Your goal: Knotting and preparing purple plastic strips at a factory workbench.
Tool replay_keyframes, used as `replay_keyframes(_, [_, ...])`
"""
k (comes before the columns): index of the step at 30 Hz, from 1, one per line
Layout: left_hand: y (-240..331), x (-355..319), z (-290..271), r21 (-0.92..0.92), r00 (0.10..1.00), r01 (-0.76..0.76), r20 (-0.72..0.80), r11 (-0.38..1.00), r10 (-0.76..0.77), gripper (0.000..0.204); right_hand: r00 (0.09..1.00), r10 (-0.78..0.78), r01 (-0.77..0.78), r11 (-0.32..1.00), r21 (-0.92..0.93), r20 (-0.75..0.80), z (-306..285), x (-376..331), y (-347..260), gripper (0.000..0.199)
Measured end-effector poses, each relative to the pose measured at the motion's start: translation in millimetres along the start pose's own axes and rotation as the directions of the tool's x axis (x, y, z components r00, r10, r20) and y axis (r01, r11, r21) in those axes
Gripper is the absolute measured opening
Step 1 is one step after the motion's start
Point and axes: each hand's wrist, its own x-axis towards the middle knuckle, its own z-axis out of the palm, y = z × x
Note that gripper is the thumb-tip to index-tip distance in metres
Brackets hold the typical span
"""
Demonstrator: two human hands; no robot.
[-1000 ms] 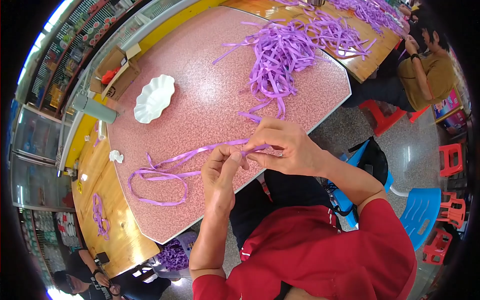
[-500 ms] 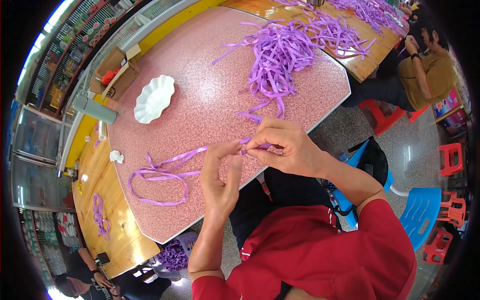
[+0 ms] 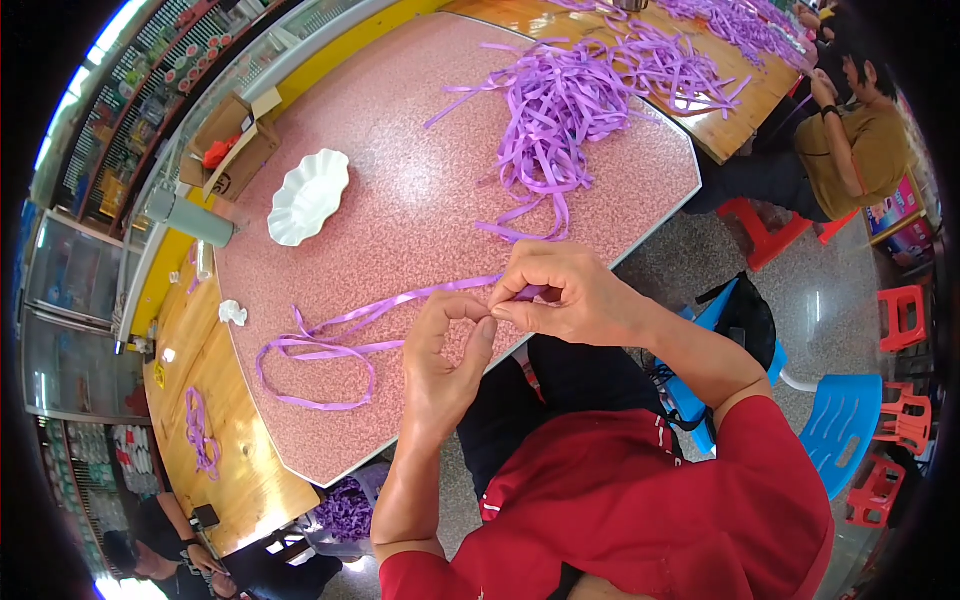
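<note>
A long purple ribbon (image 3: 365, 318) lies in a loop on the pink speckled table (image 3: 400, 200) and runs up to my hands at its near edge. My right hand (image 3: 570, 295) is closed, pinching the ribbon, and a piece of it shows inside the curled fingers. Against those fingertips my left hand (image 3: 445, 350) brings its thumb and forefinger close together in a pinch; what sits between them is too small to make out. One strand of the ribbon passes out of sight behind my left hand. Beyond my right hand rests a big heap of purple ribbons (image 3: 560, 115).
A white scalloped dish (image 3: 309, 198), a grey-green tumbler (image 3: 190, 218), an open carton (image 3: 232, 150) and crumpled tissue (image 3: 232, 313) are at the left. More ribbons (image 3: 680, 70) cover a wooden table at the far right. Two people sit nearby. A blue chair (image 3: 838, 430) stands right.
My left thumb and forefinger have closed in to meet my right fingertips; before, they were spread apart. My right hand has barely moved. The ribbon loop on the table looks unchanged.
</note>
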Motion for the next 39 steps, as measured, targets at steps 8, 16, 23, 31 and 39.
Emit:
replay_keyframes(8, [-6, 1, -3, -0.141, 0.992, 0.114, 0.076, 0.983, -0.104, 0.014, 1.000, -0.013, 0.013, 1.000, -0.002, 0.018, -1, 2, 1, 0.010])
replay_keyframes(16, [-14, 0, -6, -0.370, 0.952, 0.297, 0.187, 0.880, -0.243, 0.008, 0.999, -0.035, 0.037, 0.998, -0.047, 0.041, -3, 0, 1, 0.012])
replay_keyframes(23, [-17, -10, -11, -0.594, 0.951, 0.309, 0.210, 0.742, -0.228, 0.009, 0.946, 0.208, -0.296, 0.869, 0.397, 0.249, -15, 8, 12, 0.013])
replay_keyframes(31, [12, -23, -9, -0.923, 0.970, 0.175, 0.103, 0.342, -0.219, 0.009, 0.953, 0.188, -0.299, 0.700, 0.649, 0.236, 1, 13, 7, 0.013])
replay_keyframes(39, [-8, -8, -3, -0.373, 0.922, -0.185, -0.387, 0.909, 0.029, 0.011, 0.980, 0.190, -0.157, 0.927, 0.341, -0.063, 36, 5, -8, 0.007])
